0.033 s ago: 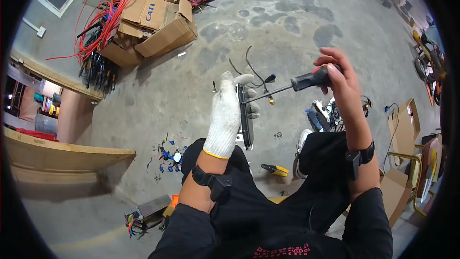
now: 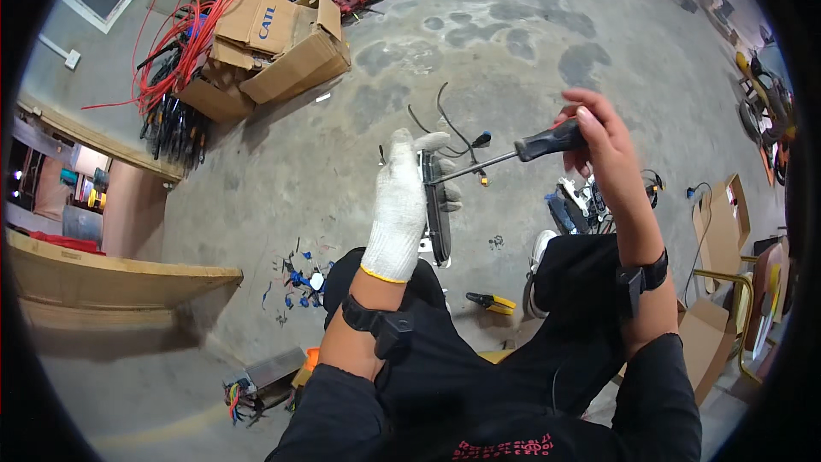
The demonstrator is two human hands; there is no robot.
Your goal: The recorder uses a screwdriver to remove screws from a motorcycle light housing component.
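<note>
- Above a stained concrete floor (image 2: 513, 60), a seated person's left hand (image 2: 400, 205), in a white knit glove, has its fingers wrapped round a long, narrow black part (image 2: 438, 214), held upright over the knees
- Right hand (image 2: 603, 150), bare, has its fingers closed on the black handle of a screwdriver (image 2: 522, 151); the metal shaft slants down to the left, its tip touching the top of the black part
- Thin black cables (image 2: 445, 115) curl on the floor just behind the hands
- Yellow-handled pliers (image 2: 492, 300) lie on the floor between the legs
- Scraps of blue wire (image 2: 299, 278) lie beside the left knee
- Cardboard boxes (image 2: 274, 43) and red cables (image 2: 175, 47) sit well apart at upper left
</note>
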